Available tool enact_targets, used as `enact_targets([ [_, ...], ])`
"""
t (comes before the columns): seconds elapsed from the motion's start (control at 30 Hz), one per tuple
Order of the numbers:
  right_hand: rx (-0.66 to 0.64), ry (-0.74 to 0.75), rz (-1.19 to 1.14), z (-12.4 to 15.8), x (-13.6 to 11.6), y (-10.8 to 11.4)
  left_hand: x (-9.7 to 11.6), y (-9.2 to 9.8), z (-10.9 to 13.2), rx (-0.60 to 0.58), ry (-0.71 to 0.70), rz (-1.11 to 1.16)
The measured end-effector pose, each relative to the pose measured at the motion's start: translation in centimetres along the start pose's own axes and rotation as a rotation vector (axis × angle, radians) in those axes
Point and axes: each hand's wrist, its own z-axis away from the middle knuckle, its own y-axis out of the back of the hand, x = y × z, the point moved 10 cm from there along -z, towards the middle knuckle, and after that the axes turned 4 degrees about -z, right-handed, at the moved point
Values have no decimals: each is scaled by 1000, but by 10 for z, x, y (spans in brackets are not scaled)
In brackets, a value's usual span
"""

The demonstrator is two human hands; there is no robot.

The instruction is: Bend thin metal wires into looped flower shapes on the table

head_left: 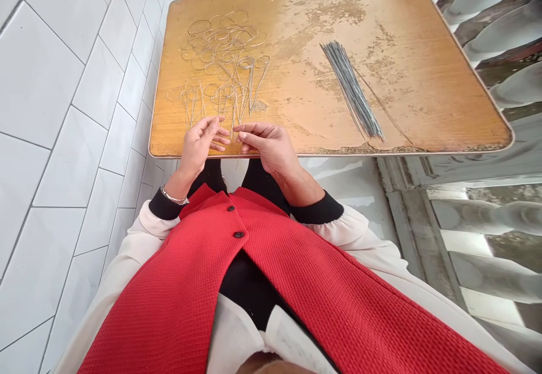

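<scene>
Just over the table's front edge, my right hand pinches a thin wire between thumb and fingertips, and part of it hangs below the fingers. Close on its left is my left hand, thumb and forefinger pressed together and the other fingers loosely spread; anything in that pinch is too small to make out. Beyond both hands lie several looped wire pieces with straight tails, some of them partly covered by my fingers. Farther back is a tangle of wire rings.
A bundle of straight grey wires lies on the right half of the worn wooden table, with one loose wire beside it. A white tiled wall runs along the left. White balusters stand on the right.
</scene>
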Motion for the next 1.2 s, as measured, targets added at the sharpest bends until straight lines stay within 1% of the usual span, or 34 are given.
enact_targets([
  [0.1, -15, 16, -10, 0, -4, -1, 5, 2, -3, -4, -4, -3],
  [0.23, -39, 7, -38, 0, -5, -6, 11, 0, -5, -20, -41, -15],
  [0.33, -15, -11, -59, 0, -2, -6, 10, -1, -5, -10, -50, -11],
  [0.5, 18, 19, -69, -2, -1, -5, 7, -2, -5, 5, -42, 28],
  [0.73, -17, 20, -32, -3, -5, -9, 1, -3, -5, 55, -35, 88],
  [0.93, -12, 39, -38, -1, -6, -9, 3, -3, -8, 27, -46, 32],
  [1.2, -2, 41, -95, -1, -8, -9, 9, -6, -5, 11, -62, 29],
])
